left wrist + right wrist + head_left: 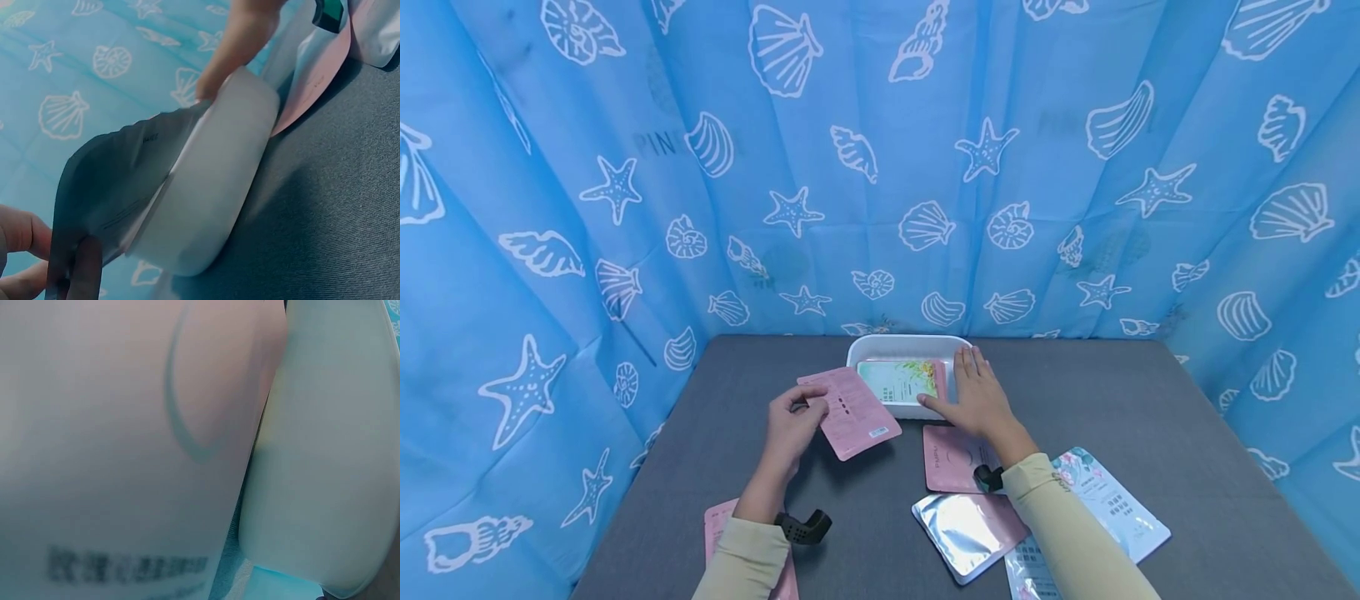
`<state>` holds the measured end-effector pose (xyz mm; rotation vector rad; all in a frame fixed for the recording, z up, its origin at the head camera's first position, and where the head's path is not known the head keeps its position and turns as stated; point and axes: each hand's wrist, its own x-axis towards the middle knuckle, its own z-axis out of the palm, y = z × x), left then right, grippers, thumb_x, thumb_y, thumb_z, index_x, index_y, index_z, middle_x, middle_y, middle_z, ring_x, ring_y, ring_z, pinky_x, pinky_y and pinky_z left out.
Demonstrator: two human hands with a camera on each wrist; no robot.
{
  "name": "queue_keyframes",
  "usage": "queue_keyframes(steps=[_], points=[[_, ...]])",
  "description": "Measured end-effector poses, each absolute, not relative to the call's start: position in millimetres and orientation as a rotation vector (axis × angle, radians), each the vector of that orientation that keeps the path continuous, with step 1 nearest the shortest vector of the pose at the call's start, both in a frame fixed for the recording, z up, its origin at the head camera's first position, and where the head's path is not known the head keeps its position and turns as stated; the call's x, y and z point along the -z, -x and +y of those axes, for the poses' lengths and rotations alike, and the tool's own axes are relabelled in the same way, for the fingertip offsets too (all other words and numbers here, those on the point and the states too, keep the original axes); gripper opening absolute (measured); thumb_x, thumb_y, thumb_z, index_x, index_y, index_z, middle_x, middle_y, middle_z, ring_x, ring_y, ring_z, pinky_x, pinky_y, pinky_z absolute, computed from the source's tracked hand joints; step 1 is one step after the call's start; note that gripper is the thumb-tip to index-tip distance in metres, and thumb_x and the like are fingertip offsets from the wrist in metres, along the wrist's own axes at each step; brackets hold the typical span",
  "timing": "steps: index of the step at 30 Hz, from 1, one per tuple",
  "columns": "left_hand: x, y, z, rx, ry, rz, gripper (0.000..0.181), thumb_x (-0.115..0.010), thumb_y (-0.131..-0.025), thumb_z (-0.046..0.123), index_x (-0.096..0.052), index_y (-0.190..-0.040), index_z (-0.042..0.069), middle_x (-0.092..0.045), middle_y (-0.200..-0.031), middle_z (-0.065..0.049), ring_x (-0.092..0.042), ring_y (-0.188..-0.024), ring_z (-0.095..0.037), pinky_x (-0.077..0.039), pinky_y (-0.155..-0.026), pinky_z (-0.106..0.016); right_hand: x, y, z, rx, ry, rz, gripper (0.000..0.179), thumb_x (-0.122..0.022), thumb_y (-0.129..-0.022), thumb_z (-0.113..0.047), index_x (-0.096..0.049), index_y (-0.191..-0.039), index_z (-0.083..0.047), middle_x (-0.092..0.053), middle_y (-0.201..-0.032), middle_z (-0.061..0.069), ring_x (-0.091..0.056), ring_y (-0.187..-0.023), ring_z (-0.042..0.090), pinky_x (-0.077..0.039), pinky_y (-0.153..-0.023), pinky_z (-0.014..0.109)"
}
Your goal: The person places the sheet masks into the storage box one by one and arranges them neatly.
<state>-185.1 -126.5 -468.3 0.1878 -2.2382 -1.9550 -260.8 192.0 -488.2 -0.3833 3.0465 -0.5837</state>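
My left hand [795, 423] pinches a pink face mask packet [859, 414] by its left edge, tilted and raised over the table. In the left wrist view the packet [125, 175] looks dark and overlaps the rim of the white plastic box [212, 181]; contact cannot be told. My right hand [977, 400] rests on the right front corner of the box [910, 412], fingers straight along the rim and thumb at the front. Inside the box lie a green-and-white packet [891, 380] and a pink edge of another. The right wrist view shows a blurred packet [125, 437] beside the box [319, 450].
Under my right wrist lies a pink packet [942, 467], with a silver-and-pink one [958, 529] in front. Two floral pale-blue packets [1120, 508] lie by the right forearm. Another pink packet [718, 518] is partly under the left forearm. A blue shell-patterned curtain [880, 167] hangs behind.
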Motion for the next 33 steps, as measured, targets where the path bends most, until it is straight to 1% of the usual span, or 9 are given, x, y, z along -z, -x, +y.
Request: queue_keyframes(steps=[4, 6, 10, 13, 15, 23, 28, 32, 33], points=[[470.4, 185.7, -124.7, 1.955, -0.19, -2.254, 0.029, -0.067, -0.096, 0.007, -0.077, -0.124, 0.008, -0.068, -0.115, -0.017, -0.063, -0.082, -0.021, -0.049, -0.063, -0.022, 489.0, 261.0, 191.9, 0.581, 0.37, 3.039, 0.123, -0.053, -0.092, -0.08, -0.006, -0.167, 0.006, -0.002, -0.178, 0.023, 0.003, -0.166, 0.04, -0.007, -0.135, 0.057], [471.4, 186.2, -123.9, 1.951, -0.2, -2.253, 0.03, -0.067, -0.096, 0.007, -0.077, -0.124, 0.008, -0.069, -0.115, -0.017, -0.064, -0.081, -0.021, -0.049, -0.062, -0.022, 489.7, 261.0, 192.1, 0.585, 0.37, 3.037, 0.124, -0.053, -0.092, -0.08, -0.005, -0.167, 0.005, -0.002, -0.178, 0.023, 0.003, -0.166, 0.041, -0.006, -0.135, 0.057], [472.1, 186.5, -122.3, 1.945, -0.217, -2.238, 0.032, -0.07, -0.094, 0.007, -0.075, -0.126, 0.006, -0.071, -0.117, -0.018, -0.066, -0.082, -0.02, -0.055, -0.067, -0.023, 491.1, 261.1, 192.8, 0.594, 0.373, 3.035, 0.124, -0.054, -0.092, -0.08, -0.004, -0.167, 0.006, -0.001, -0.178, 0.023, 0.003, -0.166, 0.041, -0.006, -0.135, 0.057], [472.0, 186.4, -121.2, 1.955, -0.224, -2.217, 0.034, -0.072, -0.095, 0.008, -0.073, -0.128, 0.004, -0.07, -0.12, -0.019, -0.069, -0.085, -0.02, -0.061, -0.074, -0.022, 491.3, 261.0, 193.0, 0.601, 0.383, 3.039, 0.124, -0.055, -0.092, -0.079, -0.005, -0.167, 0.006, -0.002, -0.177, 0.023, 0.003, -0.166, 0.04, -0.006, -0.135, 0.057], [472.1, 186.6, -121.0, 1.969, -0.224, -2.198, 0.034, -0.072, -0.096, 0.007, -0.071, -0.13, 0.003, -0.069, -0.123, -0.019, -0.072, -0.089, -0.02, -0.063, -0.077, -0.021, 491.4, 260.9, 193.2, 0.604, 0.392, 3.042, 0.123, -0.054, -0.093, -0.079, -0.006, -0.167, 0.007, -0.003, -0.177, 0.024, 0.002, -0.166, 0.041, -0.007, -0.135, 0.057], [472.8, 189.6, -120.7, 1.996, -0.225, -2.099, 0.035, -0.071, -0.098, 0.006, -0.069, -0.132, 0.0, -0.068, -0.123, -0.021, -0.077, -0.099, -0.027, -0.064, -0.082, -0.022, 491.5, 260.9, 193.8, 0.605, 0.39, 3.044, 0.124, -0.053, -0.092, -0.081, -0.006, -0.167, 0.006, -0.003, -0.177, 0.023, 0.002, -0.166, 0.04, -0.008, -0.135, 0.057], [470.9, 189.3, -118.7, 2.034, -0.223, -2.127, 0.033, -0.071, -0.1, 0.01, -0.068, -0.132, 0.002, -0.065, -0.126, -0.018, -0.077, -0.107, -0.032, -0.063, -0.085, -0.023, 490.3, 260.0, 192.9, 0.604, 0.38, 3.042, 0.124, -0.053, -0.092, -0.081, -0.006, -0.167, 0.005, -0.002, -0.178, 0.022, 0.003, -0.167, 0.04, -0.007, -0.135, 0.057], [468.3, 186.0, -116.1, 2.033, -0.177, -2.229, 0.031, -0.072, -0.101, 0.014, -0.069, -0.13, 0.006, -0.063, -0.131, -0.015, -0.075, -0.115, -0.038, -0.063, -0.086, -0.023, 490.2, 260.1, 192.3, 0.602, 0.379, 3.044, 0.123, -0.054, -0.092, -0.08, -0.007, -0.167, 0.006, -0.002, -0.178, 0.022, 0.002, -0.166, 0.04, -0.007, -0.135, 0.057], [467.5, 184.8, -115.4, 2.026, -0.158, -2.26, 0.031, -0.072, -0.101, 0.016, -0.068, -0.131, 0.007, -0.063, -0.133, -0.014, -0.075, -0.115, -0.04, -0.063, -0.087, -0.025, 490.3, 260.2, 192.2, 0.601, 0.378, 3.044, 0.124, -0.054, -0.092, -0.08, -0.007, -0.167, 0.006, -0.002, -0.178, 0.022, 0.002, -0.167, 0.04, -0.007, -0.135, 0.057]])
